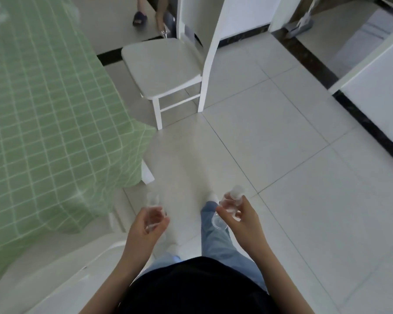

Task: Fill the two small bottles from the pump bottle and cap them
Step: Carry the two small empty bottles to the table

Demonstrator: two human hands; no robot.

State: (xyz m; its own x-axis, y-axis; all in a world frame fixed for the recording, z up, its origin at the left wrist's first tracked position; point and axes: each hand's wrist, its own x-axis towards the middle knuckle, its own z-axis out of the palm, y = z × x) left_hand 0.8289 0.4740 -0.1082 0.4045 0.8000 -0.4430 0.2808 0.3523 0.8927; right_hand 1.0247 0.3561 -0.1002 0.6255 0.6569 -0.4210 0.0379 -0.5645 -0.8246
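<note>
Carrying one clear bottle (153, 208) in left hand (150, 223), another bottle (230, 202) in right hand (238, 219); keep upright, head for table (43, 109) at ten o'clock

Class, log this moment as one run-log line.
left hand: holds small clear bottle | right hand: holds second small bottle | pump bottle: not visible | location: over floor, beside green-clothed table

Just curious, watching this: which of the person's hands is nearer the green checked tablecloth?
Left. The left hand, holding a small clear bottle, is just right of the tablecloth corner; the right hand, with another bottle, is farther right.
</note>
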